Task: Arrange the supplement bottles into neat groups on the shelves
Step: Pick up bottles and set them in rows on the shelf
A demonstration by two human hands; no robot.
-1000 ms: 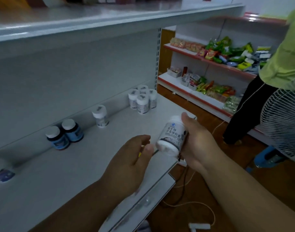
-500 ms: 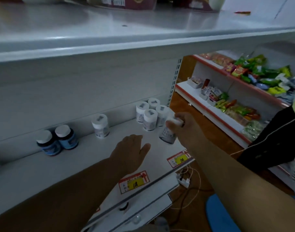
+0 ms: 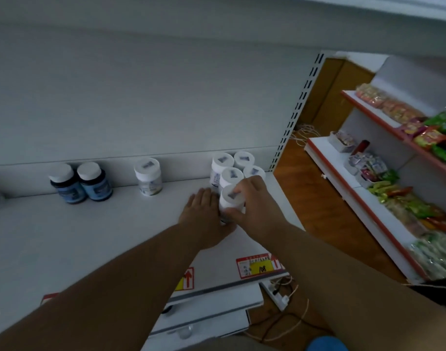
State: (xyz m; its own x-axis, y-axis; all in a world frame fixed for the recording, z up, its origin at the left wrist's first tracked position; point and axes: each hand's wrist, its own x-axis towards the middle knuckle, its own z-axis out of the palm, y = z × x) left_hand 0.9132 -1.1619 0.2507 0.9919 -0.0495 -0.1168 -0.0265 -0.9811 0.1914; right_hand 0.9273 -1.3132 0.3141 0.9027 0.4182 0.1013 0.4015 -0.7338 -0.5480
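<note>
Right hand (image 3: pixel 252 198) reaches forward, fingers curled round a white supplement bottle (image 3: pixel 230 202) standing upright on the shelf (image 3: pixel 90 236), just before 4 matching bottles (image 3: pixel 233 168); left hand (image 3: pixel 204 214) lies flat, fingers straight, touching its side; smooth cylindrical plastic, round caps.

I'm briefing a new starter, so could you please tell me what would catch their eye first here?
Both hands meet mid-shelf on one white-capped white supplement bottle: the right hand grips it, the left hand lies flat beside it. Just behind stands a cluster of four matching white bottles; two dark blue bottles with white caps stand far left.
</note>
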